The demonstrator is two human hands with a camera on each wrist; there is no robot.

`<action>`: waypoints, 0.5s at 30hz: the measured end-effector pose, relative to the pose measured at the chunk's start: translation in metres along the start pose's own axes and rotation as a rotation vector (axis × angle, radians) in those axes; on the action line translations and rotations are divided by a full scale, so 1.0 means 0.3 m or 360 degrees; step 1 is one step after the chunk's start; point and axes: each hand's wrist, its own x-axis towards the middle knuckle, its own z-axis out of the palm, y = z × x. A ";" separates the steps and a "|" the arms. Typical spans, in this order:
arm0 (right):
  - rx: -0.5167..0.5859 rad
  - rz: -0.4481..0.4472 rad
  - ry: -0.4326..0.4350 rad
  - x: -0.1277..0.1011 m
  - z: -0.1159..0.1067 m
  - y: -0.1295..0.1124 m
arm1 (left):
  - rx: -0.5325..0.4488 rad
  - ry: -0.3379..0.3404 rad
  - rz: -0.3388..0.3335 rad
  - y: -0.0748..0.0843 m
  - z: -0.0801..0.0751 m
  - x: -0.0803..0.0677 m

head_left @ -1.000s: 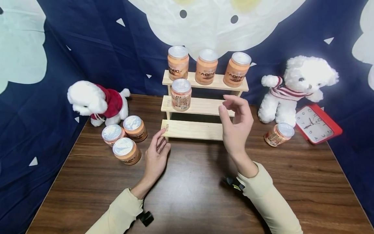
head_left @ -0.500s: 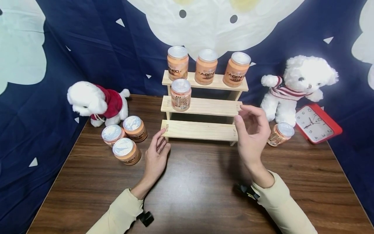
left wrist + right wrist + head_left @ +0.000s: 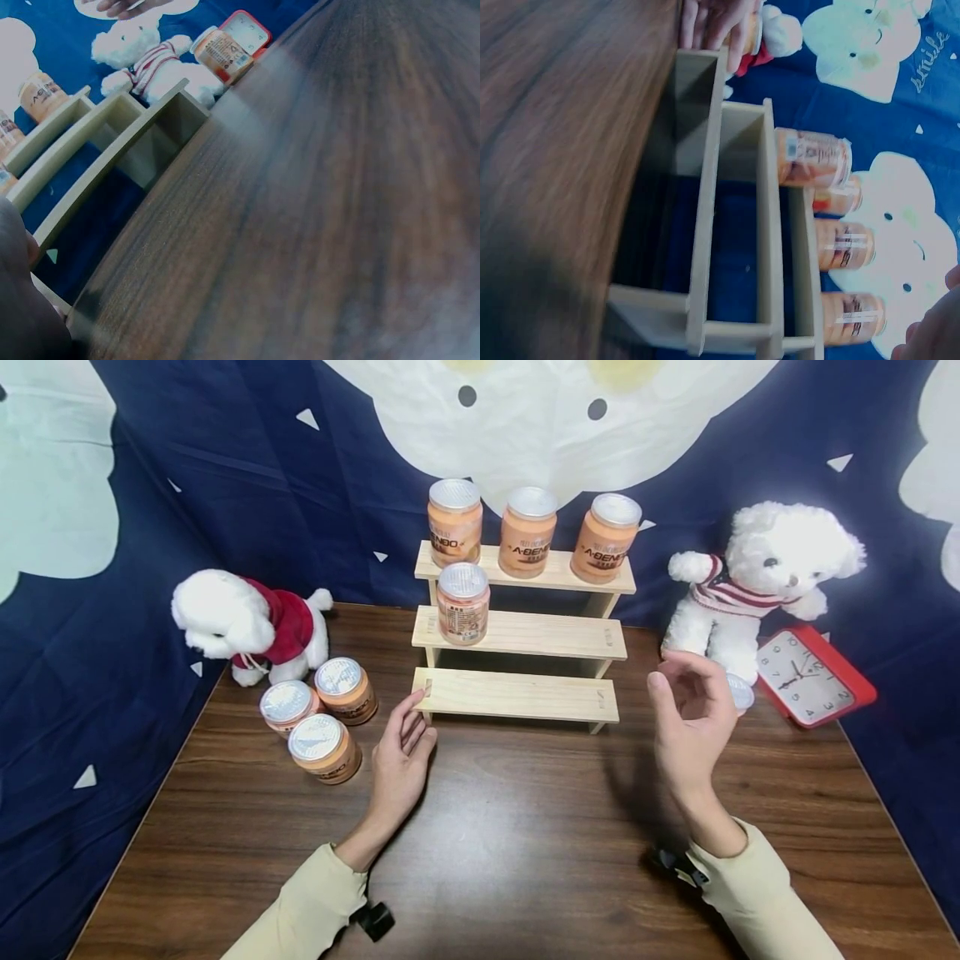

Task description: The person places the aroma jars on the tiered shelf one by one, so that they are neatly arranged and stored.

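Observation:
A three-step wooden rack point(image 3: 517, 695) stands at the back of the table. Three orange cans point(image 3: 527, 531) stand on its top step and one can point(image 3: 462, 592) on the middle step. My left hand point(image 3: 408, 727) lies on the table, its straight fingers touching the left end of the lowest step. My right hand point(image 3: 678, 681) hovers right of the rack, fingers loosely curled and empty. It hides most of a can lying on its side point(image 3: 740, 692); in the left wrist view that can point(image 3: 221, 52) shows beside the bear.
Three more cans point(image 3: 318, 718) stand on the wooden table point(image 3: 495, 843) at the left, next to a white plush dog point(image 3: 240, 622). A white plush bear point(image 3: 757, 581) and a red clock point(image 3: 810, 677) sit at the back right. Dark blue cloth surrounds the table.
My right hand has moved right and down, from in front of the rack's middle step to in front of the lying can. The left hand has stayed put.

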 end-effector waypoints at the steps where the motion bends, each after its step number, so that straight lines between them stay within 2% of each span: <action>1: -0.0005 0.0002 0.0014 0.000 -0.013 0.005 | 0.0005 0.0001 0.0008 -0.002 0.000 0.001; 5: -0.0044 0.0010 0.0065 0.000 -0.061 0.027 | 0.0014 0.0008 0.0019 -0.005 -0.001 0.003; 15: -0.0108 0.0079 0.0166 0.002 -0.187 0.078 | -0.0034 -0.0030 -0.0074 0.009 -0.004 0.000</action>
